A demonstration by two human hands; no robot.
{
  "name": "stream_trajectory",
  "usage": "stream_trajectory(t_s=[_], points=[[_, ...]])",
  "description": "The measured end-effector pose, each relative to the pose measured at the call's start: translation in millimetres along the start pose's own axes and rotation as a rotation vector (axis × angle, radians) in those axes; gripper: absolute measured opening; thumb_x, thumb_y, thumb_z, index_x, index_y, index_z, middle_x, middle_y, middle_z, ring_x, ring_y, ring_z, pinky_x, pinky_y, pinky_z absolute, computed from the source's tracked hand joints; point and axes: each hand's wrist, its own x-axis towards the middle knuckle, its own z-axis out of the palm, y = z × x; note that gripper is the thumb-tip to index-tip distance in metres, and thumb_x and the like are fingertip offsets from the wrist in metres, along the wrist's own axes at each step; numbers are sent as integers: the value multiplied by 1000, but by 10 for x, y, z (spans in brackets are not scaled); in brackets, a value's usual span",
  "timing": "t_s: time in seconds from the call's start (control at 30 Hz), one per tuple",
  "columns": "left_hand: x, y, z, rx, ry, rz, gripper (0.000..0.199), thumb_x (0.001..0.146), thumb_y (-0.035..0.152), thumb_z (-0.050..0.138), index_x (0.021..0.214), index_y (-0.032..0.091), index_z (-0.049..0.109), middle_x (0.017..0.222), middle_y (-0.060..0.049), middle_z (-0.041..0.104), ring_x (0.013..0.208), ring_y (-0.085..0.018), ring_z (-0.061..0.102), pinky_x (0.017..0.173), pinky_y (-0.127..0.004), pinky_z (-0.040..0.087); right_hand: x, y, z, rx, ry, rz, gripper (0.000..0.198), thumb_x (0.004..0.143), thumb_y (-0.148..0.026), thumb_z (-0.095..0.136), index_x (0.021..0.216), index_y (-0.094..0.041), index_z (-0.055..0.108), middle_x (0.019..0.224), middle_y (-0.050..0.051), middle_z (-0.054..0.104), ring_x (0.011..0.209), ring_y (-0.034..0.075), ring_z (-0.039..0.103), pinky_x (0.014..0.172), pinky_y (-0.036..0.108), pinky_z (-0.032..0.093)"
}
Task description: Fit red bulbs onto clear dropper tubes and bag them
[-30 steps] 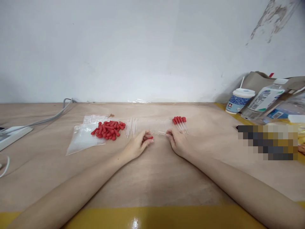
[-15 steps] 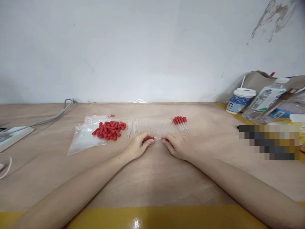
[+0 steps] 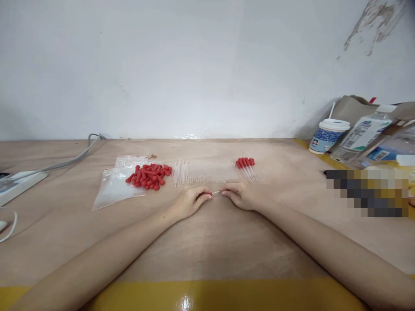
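Note:
In front of me, my left hand (image 3: pixel 192 201) pinches a red rubber dropper bulb (image 3: pixel 210 194), mostly hidden by the fingers. A thin clear dropper tube (image 3: pixel 216 192) runs from the bulb to my right hand (image 3: pixel 239 194), whose fingertips are closed on its other end. Bulb and tube meet, but how deep the tube sits is hidden. Beyond my hands lies a row of clear tubes (image 3: pixel 210 172). To its left is a heap of red bulbs (image 3: pixel 149 176); to its right, several droppers with red bulbs fitted (image 3: pixel 247 167) lie side by side.
Clear plastic bags (image 3: pixel 112 190) lie under and beside the bulb heap. A power strip (image 3: pixel 22 185) with a grey cable (image 3: pixel 73 160) is at the left. At the right stand a paper cup (image 3: pixel 328 137) and a tilted plastic bottle (image 3: pixel 363 134), near a blurred-out dark object (image 3: pixel 365 194).
Both hands have come slightly nearer to me with the bulb and tube. Less of the bulb and of the tube shows between the fingers now.

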Motion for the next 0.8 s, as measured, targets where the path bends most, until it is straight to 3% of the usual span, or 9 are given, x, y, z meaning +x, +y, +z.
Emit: stream_trajectory(t_s=[0.13,0.37,0.47,0.67,0.8], points=[[11,-6,6,25,68,-23,20,85,32,50,85,17,63,73,-1,64,65,-14,57,62,-25,45,-25,-77,52,-132,127,-33,26,88,-23,38,92,-19,63,79,5,63,73,15,56,64,24,37],[14,-16,-15,-122,132,-21,19,82,32,55,92,18,64,87,-1,68,77,-14,63,73,-25,49,-34,-11,9,15,192,-65,16,86,-24,44,91,-16,57,79,5,59,67,12,54,61,23,42],[10,-13,-21,-128,116,-27,19,82,31,55,91,18,65,85,-2,69,76,-14,63,73,-25,50,-41,8,8,5,184,-102,16,87,-22,42,83,-16,56,76,4,57,67,12,52,61,22,41],[4,-37,-8,-170,64,-64,19,81,31,55,87,15,66,71,-1,67,64,-13,62,62,-23,50,-55,46,93,-9,194,-168,22,89,-22,38,85,-16,58,73,4,55,66,12,51,61,22,41],[5,-47,0,-184,60,-56,19,80,29,56,88,15,66,75,-2,68,64,-13,62,62,-24,50,-42,4,99,-77,214,-183,23,89,-22,38,85,-16,60,72,4,57,64,12,51,59,21,39]])
